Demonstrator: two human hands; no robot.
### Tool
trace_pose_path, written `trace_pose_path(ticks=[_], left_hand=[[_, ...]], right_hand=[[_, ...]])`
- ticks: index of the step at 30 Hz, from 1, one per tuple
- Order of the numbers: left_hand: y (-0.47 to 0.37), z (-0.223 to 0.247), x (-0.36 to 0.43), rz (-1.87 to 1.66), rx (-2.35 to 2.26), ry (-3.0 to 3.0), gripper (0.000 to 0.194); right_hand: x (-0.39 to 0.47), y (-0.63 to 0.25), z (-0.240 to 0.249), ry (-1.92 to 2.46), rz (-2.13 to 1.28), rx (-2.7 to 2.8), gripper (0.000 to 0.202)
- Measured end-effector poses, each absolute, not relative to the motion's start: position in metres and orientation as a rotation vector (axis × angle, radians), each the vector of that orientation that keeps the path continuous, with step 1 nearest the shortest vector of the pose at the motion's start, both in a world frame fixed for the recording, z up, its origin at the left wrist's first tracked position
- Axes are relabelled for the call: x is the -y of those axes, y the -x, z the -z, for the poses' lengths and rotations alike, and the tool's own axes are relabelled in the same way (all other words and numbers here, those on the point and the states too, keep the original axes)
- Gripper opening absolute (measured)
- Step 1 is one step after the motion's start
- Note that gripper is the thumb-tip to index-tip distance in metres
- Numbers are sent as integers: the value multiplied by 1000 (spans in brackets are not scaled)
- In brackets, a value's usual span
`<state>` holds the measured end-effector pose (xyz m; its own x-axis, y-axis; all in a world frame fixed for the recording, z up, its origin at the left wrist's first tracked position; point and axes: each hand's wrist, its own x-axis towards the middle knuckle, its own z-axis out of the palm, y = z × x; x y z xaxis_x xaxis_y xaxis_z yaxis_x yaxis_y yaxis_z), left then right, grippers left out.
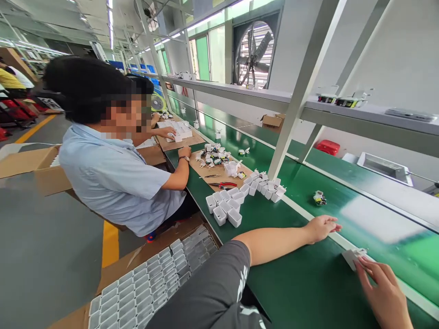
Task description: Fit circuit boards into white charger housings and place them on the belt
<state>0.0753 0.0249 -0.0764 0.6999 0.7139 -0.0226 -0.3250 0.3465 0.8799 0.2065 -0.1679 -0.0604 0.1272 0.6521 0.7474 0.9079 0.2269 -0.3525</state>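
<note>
At the right of the view, my right hand (384,288) pinches a small white plastic housing (350,259), its fingers and thumb closed on the near end. Some white bits show on top of the housing. My left hand (321,229) reaches over the white rail at the bench's edge, fingers stretched out and apart, with nothing visible in them. Beyond it, a small circuit board (319,198) with white and yellow parts lies on the green conveyor surface. Several white open boxes (224,208) stand grouped on the green bench (295,278) left of my hands.
A carton (137,292) of white housings stands beside my left arm. A co-worker (106,169) sits at the left. Red-handled pliers (222,185) and piled circuit boards (214,155) lie on cardboard. A slanted white post (295,91) rises behind the bench.
</note>
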Motion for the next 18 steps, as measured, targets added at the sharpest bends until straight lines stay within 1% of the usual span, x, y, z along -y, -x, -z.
trace_pose_path(ticks=[2, 4, 7, 9, 10, 12, 13, 15, 18], left_hand=[[-72, 73, -24, -704, -442, -1052, 36], [-70, 73, -24, -701, -431, -1061, 36], [-71, 76, -25, -693, -424, -1059, 37], [-71, 77, -27, -688, -422, -1057, 37], [-71, 78, -27, -690, -422, -1055, 37], [-70, 78, -28, -702, -423, -1047, 36], [-69, 77, -28, -708, -424, -1043, 36], [-68, 76, -27, -716, -423, -1041, 36], [-66, 75, -27, -712, -413, -1048, 35]], right_hand=[[161, -203, 57, 1504, 425, 1753, 18], [158, -203, 39, 1492, 470, 1778, 17], [160, -204, 0, 1500, 628, 1600, 14], [163, -204, -13, 1506, 707, 1434, 19], [164, -203, -13, 1504, 723, 1373, 22], [165, -198, 2, 1512, 671, 1380, 19], [165, -195, 13, 1532, 586, 1462, 15], [164, -190, 33, 1562, 408, 1618, 14], [164, -188, 34, 1553, 339, 1629, 16]])
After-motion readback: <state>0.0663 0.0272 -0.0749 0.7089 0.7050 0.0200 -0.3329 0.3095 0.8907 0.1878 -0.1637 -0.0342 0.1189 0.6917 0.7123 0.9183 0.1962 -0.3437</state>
